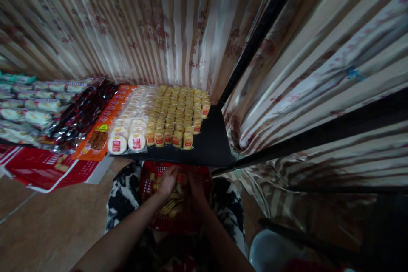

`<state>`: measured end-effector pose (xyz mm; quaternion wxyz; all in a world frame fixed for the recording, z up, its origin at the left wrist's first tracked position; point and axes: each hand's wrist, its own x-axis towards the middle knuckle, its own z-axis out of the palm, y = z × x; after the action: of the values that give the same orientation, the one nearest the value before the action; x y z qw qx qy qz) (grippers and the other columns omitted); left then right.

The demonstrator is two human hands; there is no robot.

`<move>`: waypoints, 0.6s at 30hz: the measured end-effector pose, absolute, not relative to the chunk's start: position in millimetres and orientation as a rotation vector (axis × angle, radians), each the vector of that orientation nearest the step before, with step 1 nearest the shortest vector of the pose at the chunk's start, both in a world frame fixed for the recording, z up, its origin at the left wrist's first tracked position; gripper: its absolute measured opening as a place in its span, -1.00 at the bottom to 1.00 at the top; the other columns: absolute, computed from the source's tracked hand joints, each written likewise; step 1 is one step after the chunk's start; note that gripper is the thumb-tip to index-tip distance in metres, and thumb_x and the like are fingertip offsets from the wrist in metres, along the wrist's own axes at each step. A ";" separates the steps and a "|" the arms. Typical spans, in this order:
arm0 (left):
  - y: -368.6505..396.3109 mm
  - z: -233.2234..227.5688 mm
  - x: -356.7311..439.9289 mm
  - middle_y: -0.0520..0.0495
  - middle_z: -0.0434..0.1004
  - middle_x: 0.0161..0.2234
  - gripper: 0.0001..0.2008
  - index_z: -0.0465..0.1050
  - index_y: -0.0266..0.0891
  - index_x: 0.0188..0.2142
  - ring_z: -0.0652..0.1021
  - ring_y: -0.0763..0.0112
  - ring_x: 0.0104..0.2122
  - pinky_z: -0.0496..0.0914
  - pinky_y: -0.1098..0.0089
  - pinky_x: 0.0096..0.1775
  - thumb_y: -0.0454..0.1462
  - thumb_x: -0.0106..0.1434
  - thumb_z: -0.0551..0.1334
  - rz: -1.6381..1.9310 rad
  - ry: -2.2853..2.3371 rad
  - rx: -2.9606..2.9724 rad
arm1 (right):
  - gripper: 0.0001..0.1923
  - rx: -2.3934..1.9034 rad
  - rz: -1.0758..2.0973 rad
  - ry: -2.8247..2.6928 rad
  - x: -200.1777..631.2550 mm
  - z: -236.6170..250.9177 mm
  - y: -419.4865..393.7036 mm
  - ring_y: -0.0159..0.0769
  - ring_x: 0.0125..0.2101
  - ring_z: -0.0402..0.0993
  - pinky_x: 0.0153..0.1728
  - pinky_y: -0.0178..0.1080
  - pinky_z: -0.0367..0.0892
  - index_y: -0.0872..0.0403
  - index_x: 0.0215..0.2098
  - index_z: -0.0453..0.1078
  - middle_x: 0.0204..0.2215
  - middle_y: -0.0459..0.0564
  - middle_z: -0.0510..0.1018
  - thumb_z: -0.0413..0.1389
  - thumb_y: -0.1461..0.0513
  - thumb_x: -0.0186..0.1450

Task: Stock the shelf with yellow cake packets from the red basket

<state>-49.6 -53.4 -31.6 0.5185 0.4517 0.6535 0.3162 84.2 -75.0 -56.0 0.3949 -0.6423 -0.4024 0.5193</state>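
Observation:
A red plastic basket (149, 182) rests on my lap, partly under the shelf edge, holding several small yellow snack packs (170, 208). My left hand (167, 182) reaches into the basket from the left, fingers curled down among the packs. My right hand (195, 187) is in the basket beside it, dim and partly in shadow. Whether either hand grips a pack is not visible. On the black shelf (212, 144) just above stand neat rows of small yellow wrapped cakes (178, 114).
Left of the yellow cakes lie round white cakes (127, 136), orange packets (102, 129), dark red packets (79, 114) and pale wrapped snacks (28, 110). Striped curtains (159, 25) hang behind and to the right. A white round object (270, 250) sits low right. Brown floor (54, 221) lies left.

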 end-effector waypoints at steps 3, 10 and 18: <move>-51.3 -9.8 -45.7 -0.04 0.55 -0.23 -0.72 0.49 -0.21 -0.29 0.48 0.33 -0.13 0.30 0.38 -0.04 -0.21 0.22 0.03 0.784 1.512 1.213 | -0.69 -1.571 1.396 -0.987 98.6 -35.8 -77.9 -0.14 -0.10 0.46 -0.06 -0.13 0.34 0.02 -0.30 0.52 -0.18 0.05 0.57 0.14 0.03 0.08; -45.2 33.2 -34.4 -0.03 0.56 -0.25 -0.68 0.47 -0.17 -0.21 0.48 0.33 -0.15 0.32 0.39 -0.07 -0.12 0.24 0.01 0.750 1.320 1.432 | -0.54 -1.430 1.539 -0.970 116.8 7.5 -86.1 -0.11 -0.20 0.51 -0.19 -0.08 0.42 0.08 -0.16 0.48 -0.21 0.07 0.59 0.08 -0.05 0.14; -40.7 69.9 -8.9 -0.05 0.56 -0.26 -0.68 0.49 -0.15 -0.24 0.48 0.32 -0.16 0.32 0.35 -0.06 -0.15 0.24 -0.01 0.752 1.249 1.620 | -0.58 -1.257 1.505 -1.116 142.9 25.3 -90.7 -0.13 -0.18 0.50 -0.08 -0.09 0.34 0.03 -0.16 0.50 -0.21 0.01 0.59 0.23 0.02 0.05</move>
<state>-8.9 -40.7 69.9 0.4625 0.6590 0.5081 0.3060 142.9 -90.7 25.3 0.4286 -0.5034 -0.4469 0.6026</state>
